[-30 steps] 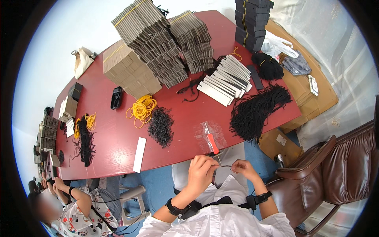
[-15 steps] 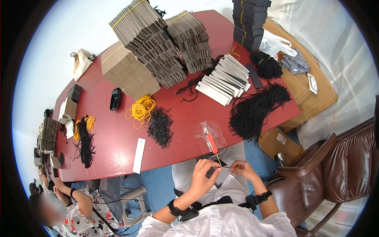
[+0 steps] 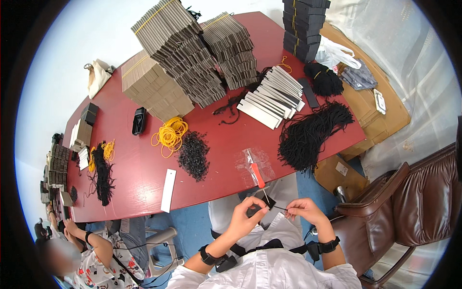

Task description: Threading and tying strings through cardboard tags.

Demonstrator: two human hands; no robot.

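Just beyond the table's near edge, above my lap, my left hand (image 3: 246,215) pinches a small black card (image 3: 270,202) between thumb and forefinger. A thin black cord (image 3: 279,208) runs from the card to my right hand (image 3: 307,211), whose fingertips are closed on it. A red-handled tool (image 3: 258,176) lies at the table edge under clear tape. Its thin metal shaft sticks out toward me and reaches the card beside my left fingertips. Whether the shaft passes through the card is too small to tell.
The red table (image 3: 216,159) bears tall stacks of grey-brown cards (image 3: 178,53), white strips (image 3: 272,98), black cords (image 3: 313,135), yellow bands (image 3: 171,135) and black clippings (image 3: 193,155). A brown leather chair (image 3: 385,207) stands at right; a co-worker (image 3: 96,255) sits at left.
My right hand has moved a little to the right, drawing the cord out longer from the card. More of the black card shows at my left fingertips.
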